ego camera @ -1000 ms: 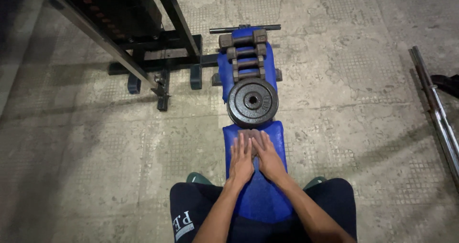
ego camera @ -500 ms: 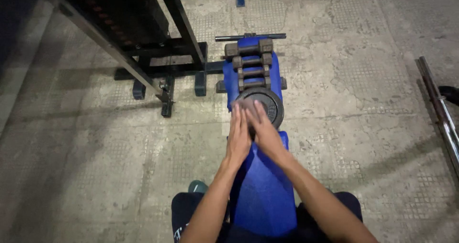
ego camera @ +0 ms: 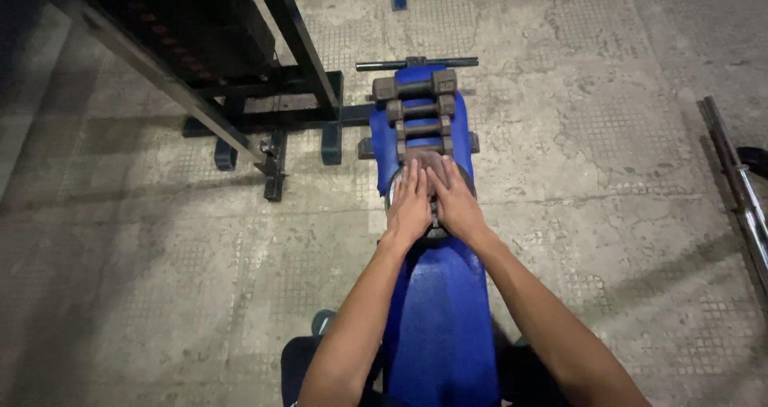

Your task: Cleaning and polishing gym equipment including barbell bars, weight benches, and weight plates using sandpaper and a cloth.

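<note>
I sit astride a blue padded bench [ego camera: 440, 319]. A dark round weight plate [ego camera: 436, 232] lies flat on it, mostly hidden under my hands. My left hand [ego camera: 410, 203] and my right hand [ego camera: 458, 203] lie side by side on the plate, fingers stretched forward and pressing a greyish cloth [ego camera: 426, 161] that shows just past my fingertips. Beyond the cloth, three dark dumbbells [ego camera: 419, 107] lie crosswise in a row on the bench.
A black metal rack [ego camera: 240, 79] stands on the concrete floor to the left of the bench. A thin black bar [ego camera: 416, 63] crosses the bench's far end. A steel barbell [ego camera: 740, 191] lies on the floor at the right edge.
Both hands have slid forward with the cloth, from the bare bench pad near my lap onto the weight plate. My arms are now stretched out.
</note>
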